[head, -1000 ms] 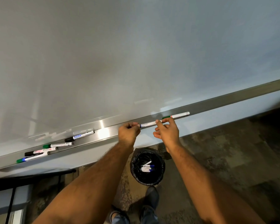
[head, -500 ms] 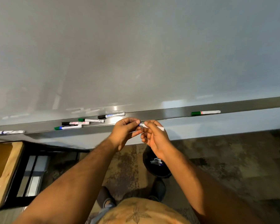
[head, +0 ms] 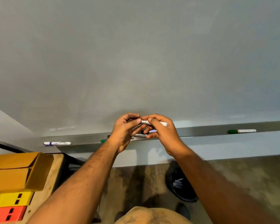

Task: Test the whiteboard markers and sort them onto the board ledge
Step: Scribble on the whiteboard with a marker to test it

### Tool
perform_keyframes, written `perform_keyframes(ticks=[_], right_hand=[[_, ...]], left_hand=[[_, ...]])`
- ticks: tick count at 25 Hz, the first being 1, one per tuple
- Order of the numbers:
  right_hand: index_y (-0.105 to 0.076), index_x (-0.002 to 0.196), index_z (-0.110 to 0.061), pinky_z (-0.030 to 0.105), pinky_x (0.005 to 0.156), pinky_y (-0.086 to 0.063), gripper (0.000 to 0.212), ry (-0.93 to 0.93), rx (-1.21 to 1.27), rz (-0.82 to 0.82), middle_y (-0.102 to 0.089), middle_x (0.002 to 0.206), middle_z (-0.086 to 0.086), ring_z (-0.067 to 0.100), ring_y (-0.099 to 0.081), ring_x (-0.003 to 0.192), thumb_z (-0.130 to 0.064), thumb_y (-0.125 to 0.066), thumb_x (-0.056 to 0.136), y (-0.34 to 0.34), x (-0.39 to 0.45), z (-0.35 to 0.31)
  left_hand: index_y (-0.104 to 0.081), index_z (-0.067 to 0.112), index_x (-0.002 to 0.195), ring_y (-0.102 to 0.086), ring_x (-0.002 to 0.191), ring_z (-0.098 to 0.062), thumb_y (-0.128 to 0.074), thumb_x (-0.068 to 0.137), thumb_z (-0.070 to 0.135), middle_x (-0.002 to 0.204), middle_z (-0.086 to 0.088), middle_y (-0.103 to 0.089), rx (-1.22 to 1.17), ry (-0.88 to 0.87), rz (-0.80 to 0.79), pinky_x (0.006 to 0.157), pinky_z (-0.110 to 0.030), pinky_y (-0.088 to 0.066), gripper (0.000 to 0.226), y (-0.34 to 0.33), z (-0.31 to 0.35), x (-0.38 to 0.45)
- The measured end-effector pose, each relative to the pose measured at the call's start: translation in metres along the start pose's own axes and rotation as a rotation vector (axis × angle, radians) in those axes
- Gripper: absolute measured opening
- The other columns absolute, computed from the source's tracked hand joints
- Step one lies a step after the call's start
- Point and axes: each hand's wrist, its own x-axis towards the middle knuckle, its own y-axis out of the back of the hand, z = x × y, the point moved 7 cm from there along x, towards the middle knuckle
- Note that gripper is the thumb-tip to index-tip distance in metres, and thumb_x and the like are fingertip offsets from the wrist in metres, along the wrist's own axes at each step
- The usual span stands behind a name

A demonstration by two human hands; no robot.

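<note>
Between both hands [head: 164, 135], white marker [head: 153, 123].

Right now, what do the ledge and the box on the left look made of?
The ledge looks like brushed metal, probably aluminium: grey with a dull sheen and soft reflections. The box looks like plain cardboard: matte tan-brown, with folded flaps and a visible crease.

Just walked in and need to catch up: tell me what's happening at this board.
A person holds a white marker level before the whiteboard, left hand pinching one end, right hand gripping the barrel. On the ledge lie a green-capped marker to the right and a purple-banded marker far left.
</note>
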Motion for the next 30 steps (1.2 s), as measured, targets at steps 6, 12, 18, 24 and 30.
perform_keyframes(ticks=[6,12,18,24,30], right_hand=[[-0.083,0.111,-0.015,0.037,0.079,-0.065,0.018,0.379,-0.190,0.044,-0.083,0.097,0.000,0.016,-0.080,0.091,-0.010,-0.073,0.098,-0.092,0.019,-0.082],[-0.083,0.106,-0.013,0.021,0.076,-0.057,0.019,0.973,-0.447,0.154,-0.080,0.098,-0.004,0.012,-0.076,0.090,-0.005,-0.078,0.090,-0.147,0.003,-0.209],[-0.081,0.104,-0.007,0.027,0.073,-0.057,0.011,1.442,-0.533,0.372,-0.079,0.093,0.001,0.014,-0.073,0.080,-0.008,-0.078,0.093,-0.180,-0.025,-0.331],[-0.080,0.103,-0.006,0.029,0.076,-0.058,0.016,1.604,-0.711,0.559,-0.077,0.093,0.006,0.020,-0.071,0.080,-0.009,-0.073,0.089,-0.210,-0.008,-0.389],[-0.078,0.097,0.001,0.037,0.076,-0.058,0.014,1.650,-0.728,0.621,-0.074,0.086,0.012,0.028,-0.069,0.076,0.001,-0.071,0.085,-0.202,0.003,-0.369]], left_hand=[[-0.068,0.008,0.108,-0.074,0.095,-0.021,-0.062,0.090,-0.014,0.101,-0.008,-0.075,-0.054,-0.256,-0.052,0.081,-0.031,-0.062,0.029,0.030,0.116,-0.008],[-0.071,0.010,0.110,-0.072,0.110,-0.023,-0.070,0.095,-0.003,0.109,-0.005,-0.076,0.535,-0.823,-0.073,0.096,-0.042,-0.059,0.020,0.003,0.270,-0.049],[-0.070,0.006,0.121,-0.064,0.121,-0.025,-0.071,0.098,0.014,0.125,-0.008,-0.068,1.113,-1.623,0.120,0.103,-0.039,-0.053,0.024,-0.043,0.403,-0.107],[-0.036,0.011,0.161,-0.021,0.160,-0.033,-0.056,0.103,0.047,0.171,-0.012,-0.029,1.363,-1.706,0.748,0.129,-0.057,-0.016,0.071,-0.047,0.505,-0.089],[-0.019,0.014,0.167,-0.010,0.163,-0.032,-0.039,0.107,0.057,0.175,-0.011,-0.015,1.478,-1.656,0.921,0.131,-0.056,-0.007,0.077,-0.040,0.505,-0.075]])
